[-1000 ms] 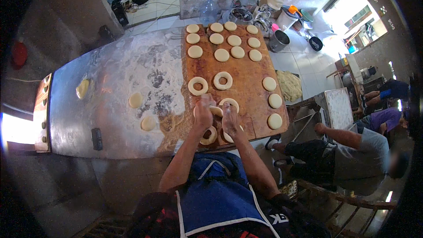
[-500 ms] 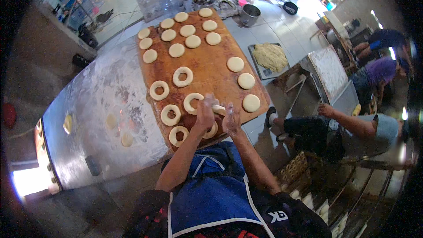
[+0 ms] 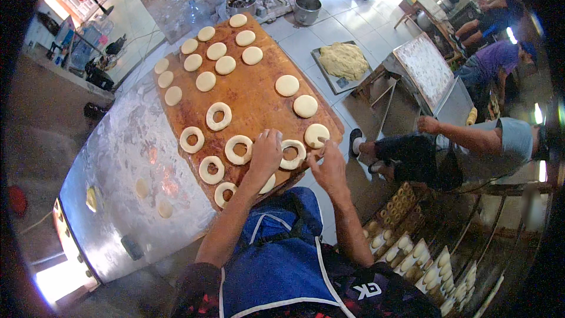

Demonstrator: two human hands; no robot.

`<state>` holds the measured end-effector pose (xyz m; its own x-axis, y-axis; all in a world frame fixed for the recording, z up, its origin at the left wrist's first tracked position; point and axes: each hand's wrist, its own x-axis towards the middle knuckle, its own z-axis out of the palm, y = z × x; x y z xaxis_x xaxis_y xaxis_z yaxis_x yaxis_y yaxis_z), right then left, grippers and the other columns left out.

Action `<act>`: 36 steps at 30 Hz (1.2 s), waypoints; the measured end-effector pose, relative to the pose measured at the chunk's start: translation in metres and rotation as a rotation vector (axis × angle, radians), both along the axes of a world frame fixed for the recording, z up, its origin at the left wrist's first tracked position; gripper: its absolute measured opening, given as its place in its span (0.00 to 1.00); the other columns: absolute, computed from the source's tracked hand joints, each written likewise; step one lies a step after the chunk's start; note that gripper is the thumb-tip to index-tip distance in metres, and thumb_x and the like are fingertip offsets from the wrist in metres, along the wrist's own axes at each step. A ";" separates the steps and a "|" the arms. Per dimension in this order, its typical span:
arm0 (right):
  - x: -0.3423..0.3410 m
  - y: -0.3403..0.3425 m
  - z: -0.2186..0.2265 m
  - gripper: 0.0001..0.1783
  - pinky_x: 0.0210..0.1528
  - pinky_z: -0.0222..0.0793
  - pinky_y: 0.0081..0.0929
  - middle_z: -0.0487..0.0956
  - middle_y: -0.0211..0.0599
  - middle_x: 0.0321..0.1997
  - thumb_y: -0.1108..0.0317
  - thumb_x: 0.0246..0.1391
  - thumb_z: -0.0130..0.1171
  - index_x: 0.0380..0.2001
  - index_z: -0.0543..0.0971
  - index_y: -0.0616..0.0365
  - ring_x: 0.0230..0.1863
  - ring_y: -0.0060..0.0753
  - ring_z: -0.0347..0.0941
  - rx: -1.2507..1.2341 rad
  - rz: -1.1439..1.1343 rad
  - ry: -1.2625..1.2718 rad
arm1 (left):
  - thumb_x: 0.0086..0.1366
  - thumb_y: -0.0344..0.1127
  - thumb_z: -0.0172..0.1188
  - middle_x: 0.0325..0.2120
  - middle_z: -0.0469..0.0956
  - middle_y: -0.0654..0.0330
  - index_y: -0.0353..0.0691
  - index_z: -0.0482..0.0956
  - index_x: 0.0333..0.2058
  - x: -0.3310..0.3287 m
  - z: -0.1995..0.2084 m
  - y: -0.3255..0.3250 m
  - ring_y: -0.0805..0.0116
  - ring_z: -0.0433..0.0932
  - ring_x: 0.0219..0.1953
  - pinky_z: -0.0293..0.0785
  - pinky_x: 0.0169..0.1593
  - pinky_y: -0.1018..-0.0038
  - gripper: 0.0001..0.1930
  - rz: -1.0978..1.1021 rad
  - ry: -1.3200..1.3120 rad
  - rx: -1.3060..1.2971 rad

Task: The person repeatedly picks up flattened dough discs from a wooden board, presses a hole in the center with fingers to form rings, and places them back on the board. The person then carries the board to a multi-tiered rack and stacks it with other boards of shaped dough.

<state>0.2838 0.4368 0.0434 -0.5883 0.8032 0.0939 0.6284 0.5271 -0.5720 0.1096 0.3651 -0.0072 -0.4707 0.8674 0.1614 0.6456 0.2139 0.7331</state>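
My left hand [image 3: 266, 156] rests over the wooden board, fingers stretched forward, between a pale dough ring [image 3: 228, 150] and another dough ring [image 3: 302, 154] whose left edge it adjoins. It appears to hold nothing. At the board's right edge my right hand [image 3: 329, 168] has its fingers apart, the tips at the near edge of a flat round dough disc [image 3: 316, 132]. More dough rings [image 3: 219, 107] lie left of my hands. Part of one dough piece [image 3: 268, 185] shows below my left wrist.
Several round dough discs [image 3: 205, 81] cover the far part of the wooden board [image 3: 259, 106]. A floury metal table [image 3: 118, 159] adjoins on the left. To the right, a dough mass [image 3: 343, 61] sits on a dark tray; a person [image 3: 471, 141] stands nearby. Racked trays [image 3: 412, 259] stand lower right.
The dough ring that was between my hands now lies on the board. My right hand has moved right to the nearest disc. The view has shifted, so the board appears further left.
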 end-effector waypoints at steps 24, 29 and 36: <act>-0.138 -0.075 0.059 0.17 0.40 0.73 0.39 0.81 0.48 0.32 0.64 0.42 0.69 0.33 0.80 0.63 0.36 0.46 0.78 -0.450 0.844 -0.193 | 0.61 0.26 0.59 0.37 0.77 0.56 0.37 0.78 0.41 -0.150 0.058 -0.358 0.63 0.78 0.39 0.75 0.38 0.71 0.09 1.089 0.059 0.152; -0.249 -0.196 -0.021 0.17 0.42 0.71 0.46 0.78 0.52 0.34 0.64 0.43 0.68 0.35 0.78 0.62 0.39 0.55 0.75 -0.371 1.063 -0.169 | 0.61 0.26 0.57 0.36 0.76 0.56 0.37 0.78 0.39 -0.152 0.054 -0.404 0.63 0.78 0.39 0.74 0.37 0.71 0.08 1.190 0.078 0.201; -0.272 -0.235 -0.063 0.17 0.42 0.70 0.48 0.77 0.52 0.39 0.66 0.41 0.67 0.37 0.76 0.53 0.43 0.56 0.73 0.310 0.863 -0.262 | 0.61 0.26 0.58 0.35 0.77 0.55 0.36 0.77 0.40 -0.125 0.022 -0.402 0.61 0.78 0.37 0.74 0.40 0.70 0.08 0.931 -0.098 0.235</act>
